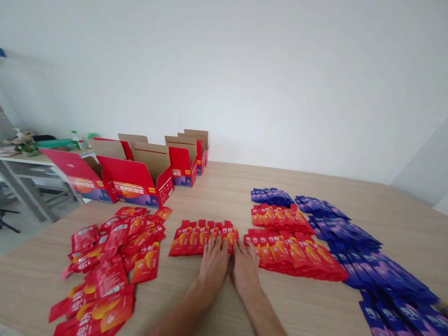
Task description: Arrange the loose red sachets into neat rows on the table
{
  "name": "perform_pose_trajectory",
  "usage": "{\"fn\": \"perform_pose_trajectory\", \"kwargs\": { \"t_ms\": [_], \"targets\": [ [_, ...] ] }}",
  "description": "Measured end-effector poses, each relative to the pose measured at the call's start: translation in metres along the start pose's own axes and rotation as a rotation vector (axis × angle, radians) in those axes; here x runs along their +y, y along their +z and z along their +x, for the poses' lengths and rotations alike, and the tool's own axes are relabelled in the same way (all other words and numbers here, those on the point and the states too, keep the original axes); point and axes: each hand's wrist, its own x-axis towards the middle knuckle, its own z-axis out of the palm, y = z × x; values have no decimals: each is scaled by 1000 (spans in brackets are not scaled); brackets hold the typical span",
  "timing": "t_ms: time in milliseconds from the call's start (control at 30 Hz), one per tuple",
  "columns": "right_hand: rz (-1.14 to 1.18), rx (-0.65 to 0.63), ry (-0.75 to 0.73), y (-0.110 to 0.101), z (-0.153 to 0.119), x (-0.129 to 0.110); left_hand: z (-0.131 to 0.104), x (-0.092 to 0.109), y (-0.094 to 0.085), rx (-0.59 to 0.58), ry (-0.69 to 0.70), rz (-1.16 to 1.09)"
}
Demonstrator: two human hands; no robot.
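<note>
My left hand [216, 261] lies with outstretched fingers on the right end of a short row of overlapping red pouches [190, 241]. Close beside it, my right hand [246, 264] also has its fingers extended. Its fingertips reach between that row and a longer row of red pouches [291, 252] to the right, touching pouch edges. Neither hand is wrapped around a pouch; what lies under the fingertips is hidden. A loose heap of red pouches [113, 263] spreads over the table to the left, turned in various directions.
Open red cartons [132, 181] with raised flaps stand at the back left. Behind the long row is a smaller red row [278, 217]. Several overlapping stacks of blue pouches [387, 271] run down the right side of the wooden table [211, 318]. A cluttered side desk [17, 155] stands farther left.
</note>
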Motion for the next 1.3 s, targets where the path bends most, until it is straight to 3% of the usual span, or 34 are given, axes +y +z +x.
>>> {"fn": "perform_pose_trajectory", "kwargs": {
  "t_ms": [200, 300, 467, 600, 800, 900, 1033, 1200, 1300],
  "targets": [
    [-29, 146, -63, 11, 0, 3, -4, -9, -17, 68, 7, -14],
    [-16, 235, -96, 16, -1, 2, -4, -32, -38, 144, -73, 44],
    [27, 297, -198, 21, -5, -10, -13, -84, -69, 108, -316, 198],
    [62, 275, -307, 21, -14, -33, -34, -106, -73, 113, -474, 259],
    [155, 211, -451, 20, -34, -67, -54, -117, -72, 141, -612, 253],
    [192, 201, -474, 18, -38, -70, -53, -124, -78, 187, -615, 186],
    [208, 212, -473, 17, -39, -67, -49, -139, -82, 340, -595, 56],
    [253, 218, -472, 21, -37, -65, -45, -154, -88, 536, -614, -310],
    [365, 247, -485, 23, -33, -65, -44, -146, -94, 585, -592, -557]
  ]
}}
